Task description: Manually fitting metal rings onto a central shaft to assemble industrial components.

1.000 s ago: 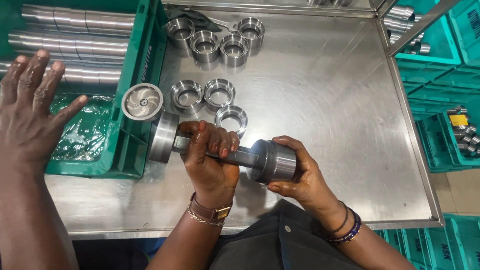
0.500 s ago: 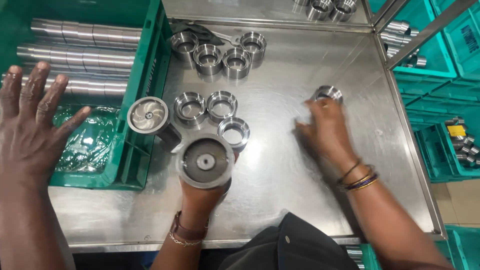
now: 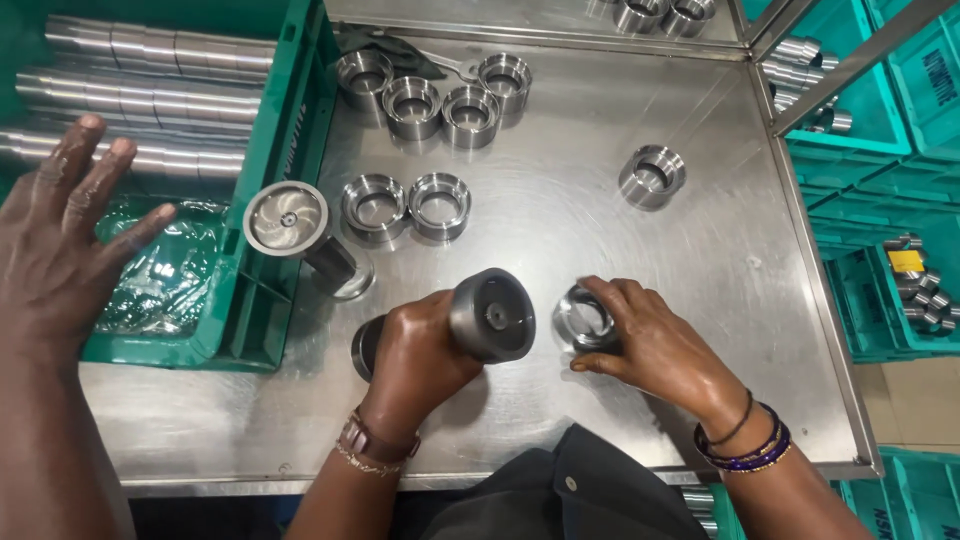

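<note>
Head view, looking down on a steel worktop (image 3: 620, 300). Near the front edge, left of centre, a flanged metal shaft (image 3: 478, 318) is held upright-tilted in the left hand (image 3: 415, 358), whose grip is clenched around the stem; the round flange end faces the camera and the lower end (image 3: 365, 347) meets the worktop. Just beside it to the right, a metal ring (image 3: 583, 318) lies on the worktop and is grasped at its rim by the fingers of the right hand (image 3: 655, 345), whose grip is closed on the ring. Ring and shaft flange are near each other; whether they touch cannot be told.

Behind the left hand, a second flanged shaft (image 3: 300, 232) stands on the worktop beside the left edge, with two rings (image 3: 406, 205) touching side by side next to it. Four more rings (image 3: 432, 95) are grouped toward the far left corner, and a single ring (image 3: 652, 176) lies apart toward the right edge.

Against the left edge a green crate (image 3: 275, 200) is set, holding long metal rods (image 3: 140, 95) and a clear plastic bag (image 3: 165, 275). Over that crate another person's hand (image 3: 60, 255) is spread open, fingers extended. Beyond the right edge, further green crates (image 3: 880, 160) with small metal parts are seen.
</note>
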